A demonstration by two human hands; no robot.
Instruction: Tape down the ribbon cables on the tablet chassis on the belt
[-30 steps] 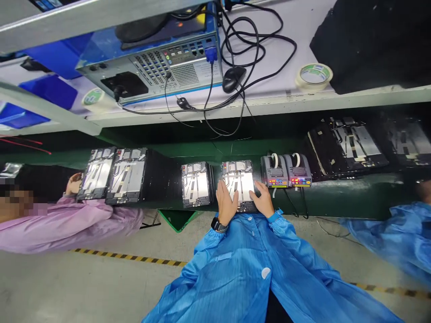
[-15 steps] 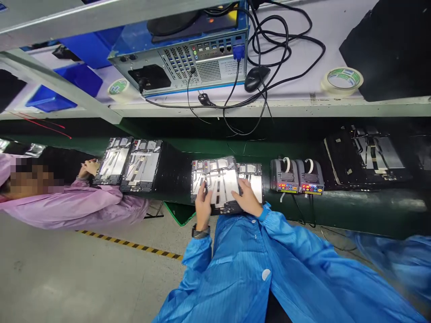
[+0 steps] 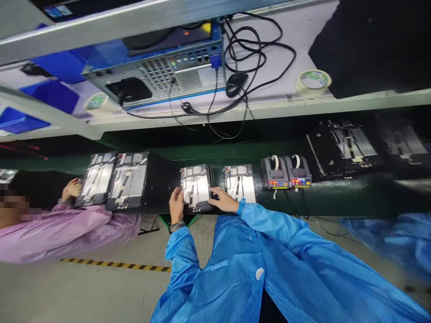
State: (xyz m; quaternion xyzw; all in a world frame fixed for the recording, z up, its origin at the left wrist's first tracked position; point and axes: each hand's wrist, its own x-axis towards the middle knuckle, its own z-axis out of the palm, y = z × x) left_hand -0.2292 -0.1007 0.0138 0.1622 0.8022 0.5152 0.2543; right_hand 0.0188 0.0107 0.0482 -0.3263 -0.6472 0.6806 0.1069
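Note:
My left hand (image 3: 176,204) grips the left edge of an open tablet-like device (image 3: 196,187) with a silver inner plate, which lies on the dark green belt (image 3: 336,197). My right hand (image 3: 222,200) holds the same device at its lower right corner, fingers curled on the edge. A second open device (image 3: 239,183) lies untouched just right of my right hand. Both my arms are in blue sleeves.
Two tape dispensers (image 3: 274,172) (image 3: 298,171) stand right of the devices. At left, a person in pink has a hand (image 3: 70,188) at two more open devices (image 3: 97,179) (image 3: 128,179). The shelf above holds a computer case (image 3: 168,74), a mouse (image 3: 236,83), cables and a tape roll (image 3: 314,80).
Both hands took a device from the right spot and carried it left; it now rests at the left spot. The view swung with them.

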